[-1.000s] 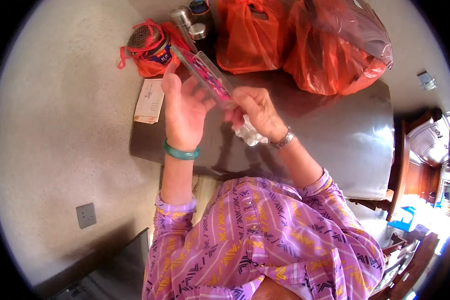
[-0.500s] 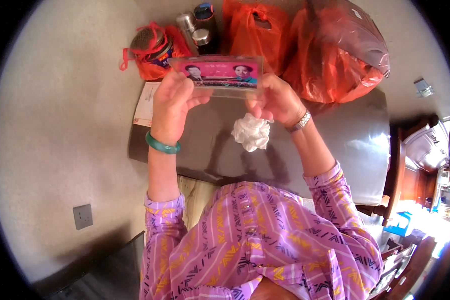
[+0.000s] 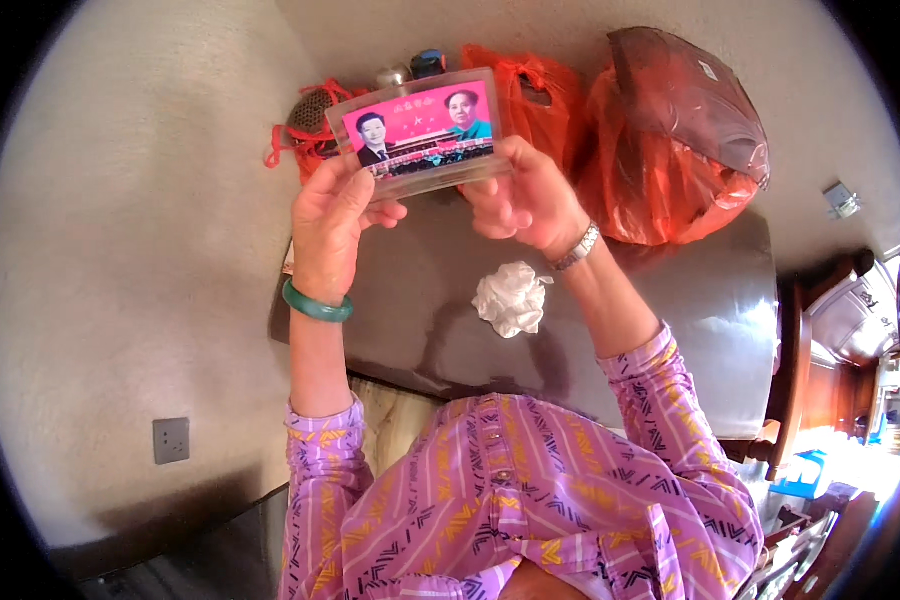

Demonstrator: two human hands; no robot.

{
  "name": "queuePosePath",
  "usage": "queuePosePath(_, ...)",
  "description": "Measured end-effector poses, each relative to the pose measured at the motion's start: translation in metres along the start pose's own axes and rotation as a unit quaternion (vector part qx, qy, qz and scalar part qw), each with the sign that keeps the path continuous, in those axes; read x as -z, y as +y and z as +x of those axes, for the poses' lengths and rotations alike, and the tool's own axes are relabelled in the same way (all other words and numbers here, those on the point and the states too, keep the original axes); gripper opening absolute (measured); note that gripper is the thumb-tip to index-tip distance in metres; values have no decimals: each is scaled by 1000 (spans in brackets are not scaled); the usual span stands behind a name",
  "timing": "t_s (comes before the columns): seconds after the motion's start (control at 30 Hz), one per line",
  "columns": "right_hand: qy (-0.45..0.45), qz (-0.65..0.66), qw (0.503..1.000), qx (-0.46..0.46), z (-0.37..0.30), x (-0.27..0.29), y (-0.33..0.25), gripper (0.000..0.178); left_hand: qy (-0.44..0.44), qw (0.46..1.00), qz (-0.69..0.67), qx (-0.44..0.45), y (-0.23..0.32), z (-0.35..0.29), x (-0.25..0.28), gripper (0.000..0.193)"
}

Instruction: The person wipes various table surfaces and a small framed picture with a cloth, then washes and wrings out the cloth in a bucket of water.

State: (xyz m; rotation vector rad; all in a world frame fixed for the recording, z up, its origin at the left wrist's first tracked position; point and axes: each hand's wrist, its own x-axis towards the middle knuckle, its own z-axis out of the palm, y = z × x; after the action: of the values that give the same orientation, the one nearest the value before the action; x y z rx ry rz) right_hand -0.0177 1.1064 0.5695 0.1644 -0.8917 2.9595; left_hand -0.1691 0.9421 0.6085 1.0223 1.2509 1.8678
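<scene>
Above the worktop you hold a clear frame upright, left hand gripping its left end, right hand closed on its right end. Below lies crumpled tissue; behind sit orange bags.

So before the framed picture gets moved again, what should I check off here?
1. Left hand holds the clear framed picture at its left end: ok.
2. Right hand holds its right end: ok.
3. Picture side faces the camera: ok.
4. Crumpled white tissue lies loose on the dark table, touched by neither hand: ok.
5. Frame surface clean: cannot tell.
6. Bare tabletop below the frame: ok.
</scene>
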Motion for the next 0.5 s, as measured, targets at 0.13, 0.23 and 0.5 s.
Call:
queuePosePath(0.13, 59, 47, 995, -59, 16, -6, 10, 49, 56, 998, 21, 2, 0, -6, 15, 19)
queuePosePath(0.23, 64, 51, 996, -31, 13, -5, 18, 48, 99, 995, -13, -6, -6, -8, 5, 15)
queuePosePath(0.5, 245, -57, 952, 172, 0, -14, 47, 40, 135, 984, -81, -85, 16, -14, 35, 18)
